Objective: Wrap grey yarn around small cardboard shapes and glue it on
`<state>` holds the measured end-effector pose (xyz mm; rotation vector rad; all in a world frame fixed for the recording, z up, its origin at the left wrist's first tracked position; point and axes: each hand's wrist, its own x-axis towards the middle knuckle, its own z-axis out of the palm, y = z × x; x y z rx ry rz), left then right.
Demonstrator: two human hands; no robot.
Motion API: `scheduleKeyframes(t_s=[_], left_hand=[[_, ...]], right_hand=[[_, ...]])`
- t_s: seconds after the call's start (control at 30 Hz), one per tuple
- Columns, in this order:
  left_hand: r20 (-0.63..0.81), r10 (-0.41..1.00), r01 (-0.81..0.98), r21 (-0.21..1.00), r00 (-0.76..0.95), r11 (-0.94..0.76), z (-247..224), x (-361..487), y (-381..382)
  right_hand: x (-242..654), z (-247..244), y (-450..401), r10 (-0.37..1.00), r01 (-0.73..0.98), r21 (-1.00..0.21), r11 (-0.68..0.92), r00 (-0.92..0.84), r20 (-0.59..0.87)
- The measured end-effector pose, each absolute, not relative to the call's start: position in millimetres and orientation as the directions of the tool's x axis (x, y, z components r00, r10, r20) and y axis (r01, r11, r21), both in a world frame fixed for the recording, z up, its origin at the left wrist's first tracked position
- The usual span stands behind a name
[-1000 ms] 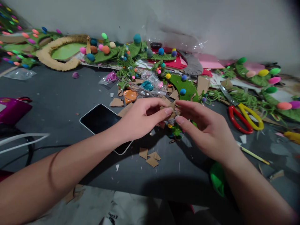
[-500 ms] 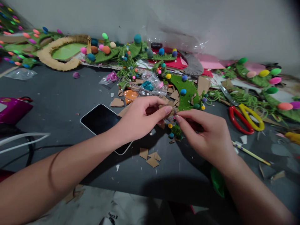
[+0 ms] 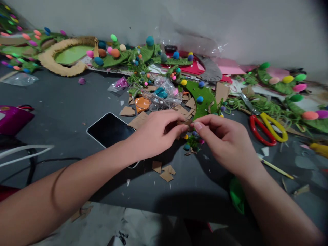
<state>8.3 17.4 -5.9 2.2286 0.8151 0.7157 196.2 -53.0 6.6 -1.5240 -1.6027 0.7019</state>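
My left hand [image 3: 161,131] is closed in a pinch on a small brown cardboard piece [image 3: 185,123]. Pressed against the right side of that piece, the thumb and forefinger of my right hand [image 3: 224,140] are pinched together; what they grip is hidden. Just below the fingertips lies a green decoration with small coloured balls [image 3: 192,140]. Behind my hands a green crescent with pompoms [image 3: 203,102] rests on the table. Cardboard scraps [image 3: 190,103] and a tangle of grey cord [image 3: 156,102] lie around it.
A phone [image 3: 107,131] lies under my left forearm. Scissors with red and yellow handles [image 3: 263,131] and a thin pale-yellow stick [image 3: 278,168] are on the right. A tan ring [image 3: 44,61] lies at the back left, a purple device [image 3: 15,119] at the left edge.
My fingertips have drawn closer together around the cardboard piece, which now lies flatter and shows less. My right hand has shifted slightly up. The grey cord seen on the piece is hidden now.
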Motion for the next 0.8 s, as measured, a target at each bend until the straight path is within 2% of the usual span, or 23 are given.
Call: scheduleKeyframes(t_s=[0.07, 0.17, 0.23, 0.33, 0.43, 0.5, 0.7, 0.8], left_hand=[[0.251, 0.7, 0.36, 0.714, 0.669, -0.6, -7.3, 8.6, 17.2], [0.212, 0.736, 0.365, 0.76, 0.643, -0.538, -9.4, 9.5, 15.7], [0.2, 0.776, 0.333, 0.819, 0.598, -0.468, -10.1, 10.0, 15.2], [0.145, 0.824, 0.22, 0.925, 0.547, -0.309, -8.3, 10.7, 16.5], [0.081, 0.856, 0.126, 0.978, 0.511, -0.168, -3.7, 11.4, 18.9], [0.064, 0.868, 0.078, 0.99, 0.493, -0.117, -1.5, 11.7, 20.0], [-0.074, 0.849, -0.105, 0.983, 0.524, 0.15, -7.4, 12.7, 21.4], [-0.119, 0.812, -0.163, 0.953, 0.571, 0.254, -10.7, 12.6, 22.4]], right_hand=[[197.2, 7.7, -51.7, 0.99, 0.518, -0.85, 0.093, 0.045, 0.136], [196.9, 6.3, -54.1, 0.982, 0.588, -0.796, 0.141, 0.022, 0.19], [196.7, 4.0, -57.5, 0.961, 0.695, -0.677, 0.242, -0.075, 0.265], [198.9, 1.1, -61.8, 0.912, 0.826, -0.424, 0.372, -0.239, 0.334], [202.7, 1.2, -63.9, 0.881, 0.894, -0.221, 0.39, -0.292, 0.373], [204.2, 2.4, -64.6, 0.864, 0.907, -0.149, 0.395, -0.311, 0.397], [203.8, 2.9, -67.7, 0.842, 0.91, -0.108, 0.4, -0.318, 0.436], [203.1, 1.6, -67.9, 0.841, 0.892, -0.188, 0.41, -0.29, 0.456]])
